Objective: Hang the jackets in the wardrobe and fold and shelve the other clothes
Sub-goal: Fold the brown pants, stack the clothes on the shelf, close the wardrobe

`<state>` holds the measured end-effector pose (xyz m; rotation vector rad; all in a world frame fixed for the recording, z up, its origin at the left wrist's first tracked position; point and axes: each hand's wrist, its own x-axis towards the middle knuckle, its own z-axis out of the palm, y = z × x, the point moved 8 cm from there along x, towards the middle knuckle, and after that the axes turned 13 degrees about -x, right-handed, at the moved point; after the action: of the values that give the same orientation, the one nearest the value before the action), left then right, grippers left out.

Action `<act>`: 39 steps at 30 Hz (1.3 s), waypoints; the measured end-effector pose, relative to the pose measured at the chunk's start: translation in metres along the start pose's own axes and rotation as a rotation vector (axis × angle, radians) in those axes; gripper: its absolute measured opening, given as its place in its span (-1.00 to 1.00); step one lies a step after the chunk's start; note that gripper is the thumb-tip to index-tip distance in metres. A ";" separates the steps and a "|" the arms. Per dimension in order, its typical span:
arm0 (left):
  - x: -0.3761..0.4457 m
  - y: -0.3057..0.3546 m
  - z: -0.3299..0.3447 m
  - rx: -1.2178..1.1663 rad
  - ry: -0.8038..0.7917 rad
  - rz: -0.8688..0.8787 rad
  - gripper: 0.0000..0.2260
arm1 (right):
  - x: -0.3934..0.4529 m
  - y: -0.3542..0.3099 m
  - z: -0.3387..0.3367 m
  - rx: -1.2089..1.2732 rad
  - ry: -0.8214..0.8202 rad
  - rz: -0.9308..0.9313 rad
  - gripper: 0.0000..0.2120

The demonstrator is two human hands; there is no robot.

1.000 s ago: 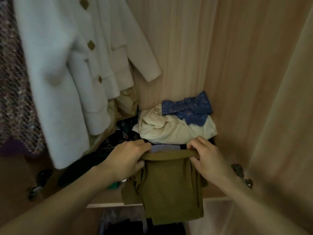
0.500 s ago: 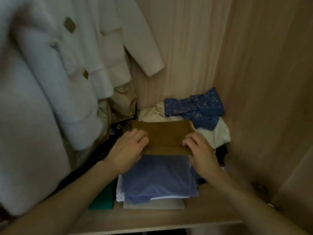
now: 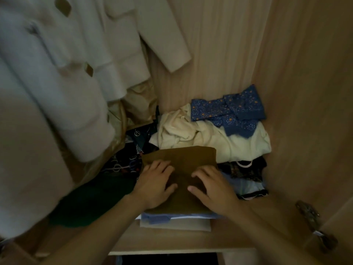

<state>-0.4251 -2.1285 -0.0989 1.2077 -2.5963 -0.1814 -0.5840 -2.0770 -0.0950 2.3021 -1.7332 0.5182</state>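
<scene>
Both hands flat, open, gripping nothing: left hand (image 3: 155, 185) and right hand (image 3: 214, 188) press olive garment (image 3: 181, 159) onto stack (image 3: 172, 219). Square edges with stack; cream pile (image 3: 210, 136) crowds 12 o'clock.

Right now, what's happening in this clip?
A person is shelving folded clothes in a wardrobe. The left hand and right hand lie flat on a folded olive-brown garment, which rests atop a stack with a blue garment beneath. White coats hang at left; a cream garment lies behind.
</scene>
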 end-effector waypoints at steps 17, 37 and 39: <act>0.022 -0.050 0.061 0.017 -0.069 -0.273 -0.25 | 0.024 0.031 0.091 -0.088 -0.156 0.184 -0.22; -0.022 0.041 -0.034 -0.144 0.040 -0.260 -0.42 | -0.017 0.020 -0.055 -0.040 0.109 0.143 -0.35; -0.033 0.053 -0.034 -0.124 0.043 -0.259 -0.44 | -0.026 0.024 -0.065 -0.044 0.129 0.148 -0.39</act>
<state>-0.4335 -2.0688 -0.0605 1.4797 -2.3462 -0.3580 -0.6233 -2.0371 -0.0471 2.0728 -1.8417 0.6334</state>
